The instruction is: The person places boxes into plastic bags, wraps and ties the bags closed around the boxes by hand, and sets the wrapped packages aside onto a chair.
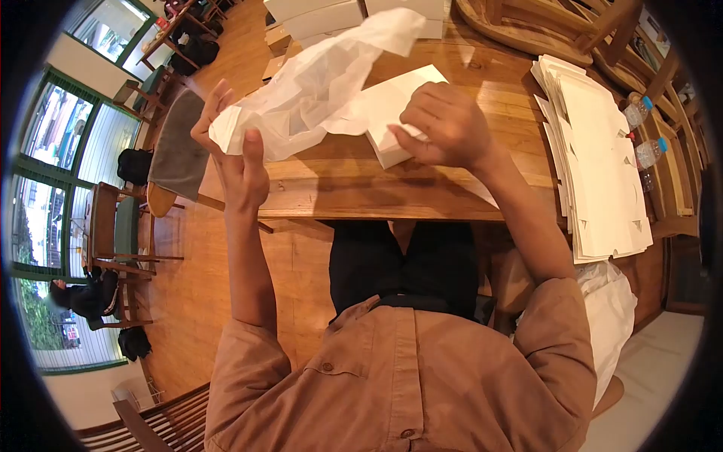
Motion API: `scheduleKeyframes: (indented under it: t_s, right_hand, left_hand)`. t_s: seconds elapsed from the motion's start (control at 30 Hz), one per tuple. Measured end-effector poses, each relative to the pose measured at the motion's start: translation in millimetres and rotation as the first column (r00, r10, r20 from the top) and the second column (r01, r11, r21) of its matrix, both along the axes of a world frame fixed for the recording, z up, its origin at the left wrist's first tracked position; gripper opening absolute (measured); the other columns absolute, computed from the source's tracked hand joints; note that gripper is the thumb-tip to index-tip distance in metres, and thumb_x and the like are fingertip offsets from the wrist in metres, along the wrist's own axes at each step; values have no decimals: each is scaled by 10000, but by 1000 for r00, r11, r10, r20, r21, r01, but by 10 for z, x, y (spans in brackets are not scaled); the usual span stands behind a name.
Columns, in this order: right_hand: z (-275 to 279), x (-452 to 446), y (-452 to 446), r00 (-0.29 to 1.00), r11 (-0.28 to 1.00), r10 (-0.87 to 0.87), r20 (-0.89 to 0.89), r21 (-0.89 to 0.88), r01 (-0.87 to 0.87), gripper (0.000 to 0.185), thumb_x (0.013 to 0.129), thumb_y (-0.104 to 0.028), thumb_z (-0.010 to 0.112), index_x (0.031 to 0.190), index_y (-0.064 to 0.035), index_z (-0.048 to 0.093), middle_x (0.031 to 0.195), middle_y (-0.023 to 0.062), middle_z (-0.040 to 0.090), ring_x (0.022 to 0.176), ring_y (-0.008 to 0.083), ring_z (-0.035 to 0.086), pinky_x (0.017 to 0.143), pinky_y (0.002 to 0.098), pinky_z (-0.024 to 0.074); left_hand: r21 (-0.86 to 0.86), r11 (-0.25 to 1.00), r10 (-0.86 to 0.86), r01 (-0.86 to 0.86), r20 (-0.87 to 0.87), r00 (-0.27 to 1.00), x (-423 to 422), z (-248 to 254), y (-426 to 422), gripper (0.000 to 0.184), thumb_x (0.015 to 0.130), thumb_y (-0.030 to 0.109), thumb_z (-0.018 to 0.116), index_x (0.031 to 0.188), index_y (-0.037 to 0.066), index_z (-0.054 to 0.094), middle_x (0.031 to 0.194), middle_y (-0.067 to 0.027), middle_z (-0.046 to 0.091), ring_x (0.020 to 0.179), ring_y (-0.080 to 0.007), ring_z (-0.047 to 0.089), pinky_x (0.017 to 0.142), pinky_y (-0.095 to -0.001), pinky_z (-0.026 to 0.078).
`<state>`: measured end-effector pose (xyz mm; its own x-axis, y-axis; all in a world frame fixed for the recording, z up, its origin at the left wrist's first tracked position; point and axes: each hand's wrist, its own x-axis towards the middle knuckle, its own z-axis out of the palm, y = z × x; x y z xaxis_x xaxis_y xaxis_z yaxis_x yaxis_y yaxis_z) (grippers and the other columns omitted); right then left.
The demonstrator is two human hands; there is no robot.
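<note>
A crumpled, translucent white sheet [309,94], thin like tissue or plastic film, stretches up and to the right from my left hand [239,169]. That hand is closed around the sheet's lower left end, thumb in front and fingers behind. A white box [385,151] lies on the wooden table [339,192], partly covered by the sheet and my right hand. With its fingers curled, my right hand [446,124] is over the box's right side, the thumb close to the box surface. Whatever it may pinch is hidden.
A stack of flat white cardboard [602,166] lies at the right, beside plastic bottles [649,153]. White boxes [320,19] stand beyond the table. Wooden chairs [527,34] crowd the far right. A white bag [610,316] sits low at my right. A person [90,295] sits by the windows.
</note>
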<state>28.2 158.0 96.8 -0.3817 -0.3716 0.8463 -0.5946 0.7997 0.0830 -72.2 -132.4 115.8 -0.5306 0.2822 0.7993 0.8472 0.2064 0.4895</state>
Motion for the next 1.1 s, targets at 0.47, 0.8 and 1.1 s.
scheduleKeyframes:
  t_s: [0.47, 0.8, 1.1]
  right_hand:
    - [-516, 198, 430, 399, 426, 40, 916, -377, 823, 877, 800, -768, 606, 1092, 53, 702, 970, 231, 720, 959, 341, 696, 880, 421, 517]
    - [-647, 217, 219, 503, 482, -246, 829, -346, 805, 920, 784, -736, 641, 1214, 77, 646, 1199, 278, 636, 1180, 382, 599, 1014, 455, 455]
    - [-647, 242, 215, 442, 430, -132, 887, -351, 832, 686, 932, -590, 546, 1232, 16, 660, 1234, 252, 608, 1199, 404, 558, 1036, 479, 415]
  left_hand:
    - [69, 996, -51, 48, 43, 998, 16, -127, 102, 594, 1011, 530, 461, 1291, 59, 234, 1549, -269, 264, 1374, -380, 373, 1134, -534, 314]
    - [69, 996, -53, 51, 28, 998, 12, -208, 143, 556, 1015, 541, 453, 1242, 77, 248, 1548, -312, 223, 1396, -395, 346, 1141, -539, 293]
    - [77, 995, -68, 67, 16, 998, 3, -209, 191, 604, 1017, 568, 431, 1279, 61, 232, 1566, -284, 203, 1400, -378, 347, 1137, -516, 319]
